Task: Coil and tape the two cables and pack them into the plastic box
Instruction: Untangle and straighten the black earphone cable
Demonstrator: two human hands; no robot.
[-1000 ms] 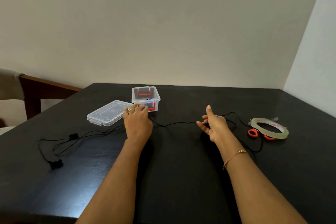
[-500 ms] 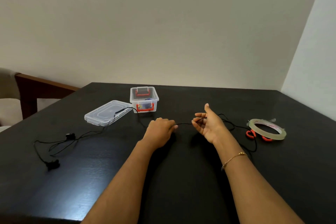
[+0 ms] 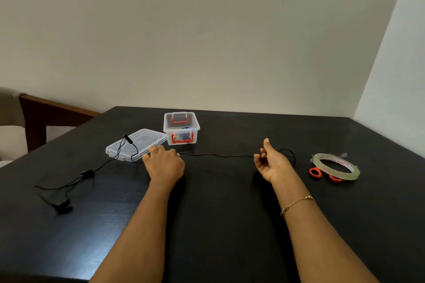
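We have a thin black cable (image 3: 216,156) stretched out just above the table (image 3: 230,225) between our two hands. Our right hand (image 3: 272,164) is turned palm inward with the thumb up, and its curled fingers pinch the cable's right part; behind this hand the cable bends away in a loop (image 3: 288,154). Our left hand (image 3: 164,164) is knuckles up over the cable, just in front of the lid (image 3: 147,142); the cable comes out from under its fingers, and they look closed on it, though the grip itself is hidden from us. To the left of this hand the cable climbs over the near corner of the clear lid, where a small black inline piece (image 3: 127,139) rests on it, then trails down to the table's left part, past a black clip (image 3: 87,173), to a pair of earbuds (image 3: 62,205) near the left edge.

The clear plastic box (image 3: 181,127) with red handles stands open just behind and right of the lid, touching it or nearly so; something dark and blue lies inside, too small for us to make out.

Well to the right of our right hand lies a roll of clear tape (image 3: 334,166), resting on scissors with orange handles (image 3: 316,172). A wooden chair (image 3: 41,117) stands beyond the table's left edge
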